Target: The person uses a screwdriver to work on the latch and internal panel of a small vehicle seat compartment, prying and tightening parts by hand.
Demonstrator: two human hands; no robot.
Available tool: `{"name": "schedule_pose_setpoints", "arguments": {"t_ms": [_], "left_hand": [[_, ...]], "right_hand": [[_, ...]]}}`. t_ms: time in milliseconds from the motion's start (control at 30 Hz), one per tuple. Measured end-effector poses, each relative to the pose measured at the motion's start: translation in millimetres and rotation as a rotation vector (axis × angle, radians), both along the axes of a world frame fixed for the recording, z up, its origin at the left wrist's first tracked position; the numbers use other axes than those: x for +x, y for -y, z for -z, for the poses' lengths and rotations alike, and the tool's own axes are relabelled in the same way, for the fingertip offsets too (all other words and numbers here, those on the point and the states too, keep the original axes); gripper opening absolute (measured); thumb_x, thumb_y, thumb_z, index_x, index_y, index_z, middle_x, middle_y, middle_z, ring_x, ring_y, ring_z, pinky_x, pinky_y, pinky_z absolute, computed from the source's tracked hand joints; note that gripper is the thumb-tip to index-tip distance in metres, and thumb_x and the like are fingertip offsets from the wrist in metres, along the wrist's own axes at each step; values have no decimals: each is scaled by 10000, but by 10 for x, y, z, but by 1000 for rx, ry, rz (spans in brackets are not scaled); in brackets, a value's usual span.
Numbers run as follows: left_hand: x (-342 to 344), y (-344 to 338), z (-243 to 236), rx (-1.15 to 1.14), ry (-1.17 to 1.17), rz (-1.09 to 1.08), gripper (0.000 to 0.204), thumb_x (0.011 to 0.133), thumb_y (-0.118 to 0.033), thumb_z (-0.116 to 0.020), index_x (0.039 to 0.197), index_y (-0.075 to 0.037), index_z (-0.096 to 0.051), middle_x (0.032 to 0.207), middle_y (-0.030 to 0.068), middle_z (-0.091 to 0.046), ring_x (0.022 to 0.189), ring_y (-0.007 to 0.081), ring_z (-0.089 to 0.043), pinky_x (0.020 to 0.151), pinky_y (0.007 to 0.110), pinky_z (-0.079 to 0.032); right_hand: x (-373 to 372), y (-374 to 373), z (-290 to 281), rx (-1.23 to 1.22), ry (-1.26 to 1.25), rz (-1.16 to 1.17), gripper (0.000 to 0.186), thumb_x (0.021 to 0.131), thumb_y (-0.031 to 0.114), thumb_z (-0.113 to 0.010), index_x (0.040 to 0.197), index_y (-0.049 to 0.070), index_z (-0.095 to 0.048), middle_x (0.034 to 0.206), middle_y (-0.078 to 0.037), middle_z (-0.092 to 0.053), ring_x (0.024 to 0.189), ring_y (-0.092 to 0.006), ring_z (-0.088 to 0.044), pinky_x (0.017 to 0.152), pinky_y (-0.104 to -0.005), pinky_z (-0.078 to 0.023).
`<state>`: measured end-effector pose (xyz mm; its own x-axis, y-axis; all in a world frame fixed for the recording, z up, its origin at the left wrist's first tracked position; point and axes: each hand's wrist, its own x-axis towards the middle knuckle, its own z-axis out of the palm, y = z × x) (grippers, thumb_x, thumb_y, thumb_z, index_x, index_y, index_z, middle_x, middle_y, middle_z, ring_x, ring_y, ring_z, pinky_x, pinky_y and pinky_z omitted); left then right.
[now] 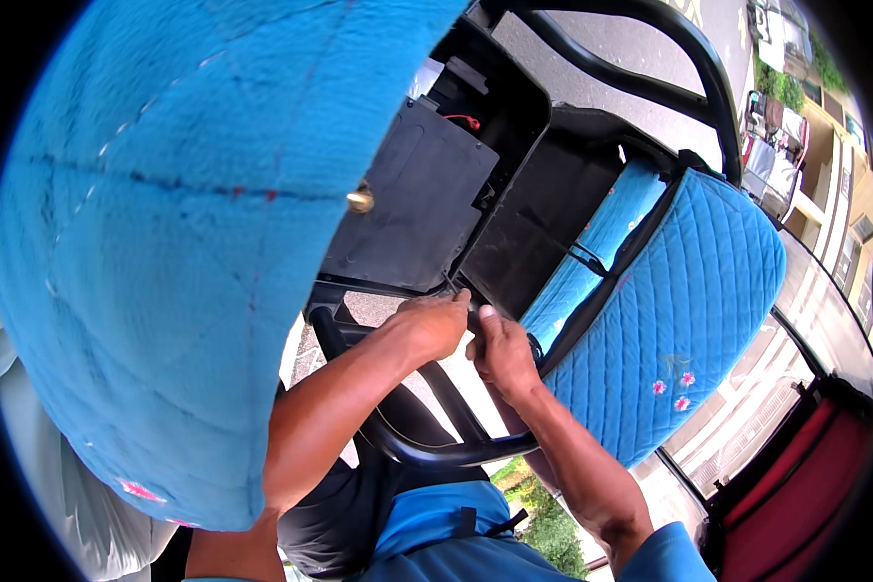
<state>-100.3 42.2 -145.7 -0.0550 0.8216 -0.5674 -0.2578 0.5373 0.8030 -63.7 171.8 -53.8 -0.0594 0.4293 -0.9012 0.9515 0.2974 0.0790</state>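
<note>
My left hand point(439, 325) and my right hand point(504, 351) meet close together at the near lower corner of a black storage compartment point(502, 87). The left hand's fingers are closed in a pinch beside a thin dark piece at that corner. Curled fingers and a raised thumb show on my right hand, at the compartment's edge. What either hand grips is too small and hidden to make out. A flat dark grey panel point(412, 194) lies inside the compartment, with a red wire point(464, 121) beyond it. Right of it is an open black seat-back section point(533, 209).
A blue quilted seat cover point(165, 272) rises large at the left, with a brass-coloured metal piece point(361, 200) at its edge. Another blue quilted cover point(689, 310) with pink flowers hangs at the right. Black tubular rails point(640, 82) curve around the seat. Parked vehicles point(776, 145) stand beyond.
</note>
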Motion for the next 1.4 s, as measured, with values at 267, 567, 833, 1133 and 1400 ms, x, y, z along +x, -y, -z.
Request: {"name": "schedule_pose_setpoints", "arguments": {"t_ms": [267, 567, 833, 1133, 1400], "left_hand": [[-36, 13, -27, -9, -15, -38, 742, 896, 58, -499, 1592, -2, -249, 1558, 224, -437, 1380, 358, -508, 1127, 430, -435], [72, -6, 8, -25, -1, -49, 759, 883, 63, -520, 1592, -4, -255, 1553, 221, -446, 1383, 353, -504, 1129, 424, -433], [66, 24, 28, -28, 14, -50, 728, 915, 24, -525, 1591, -6, -256, 1563, 219, -433, 1388, 352, -501, 1137, 429, -427], [4, 17, 10, -21, 22, -35, 770, 889, 71, -514, 1601, -7, -230, 1584, 197, -412, 1410, 343, -477, 1148, 420, -419], [18, 31, -18, -13, 4, -38, 760, 891, 80, -501, 1598, -8, -236, 1582, 204, -411, 1412, 341, -475, 1152, 422, -415]], "right_hand": [[95, 44, 9, 156, -235, -858, 415, 996, 183, -580, 1321, -61, -499, 893, -241, -679, 764, -410, -686, 718, -478, -555], [203, 48, -16, 127, -333, -1285, 417, 950, 151, -626, 1286, -58, -496, 979, -290, -643, 888, -451, -680, 752, -523, -556], [131, 159, -95, 193, -495, -1115, 361, 1033, 227, -533, 1271, -42, -497, 975, -214, -660, 759, -380, -673, 717, -443, -561], [118, -195, -9, -61, -32, 212, 285, 1011, 223, -571, 1128, -37, -560, 790, -232, -625, 645, -430, -639, 669, -504, -547], [103, 75, -81, 115, -334, -1056, 379, 956, 114, -619, 1283, -46, -513, 1021, -267, -645, 905, -484, -644, 819, -515, -537]]}}
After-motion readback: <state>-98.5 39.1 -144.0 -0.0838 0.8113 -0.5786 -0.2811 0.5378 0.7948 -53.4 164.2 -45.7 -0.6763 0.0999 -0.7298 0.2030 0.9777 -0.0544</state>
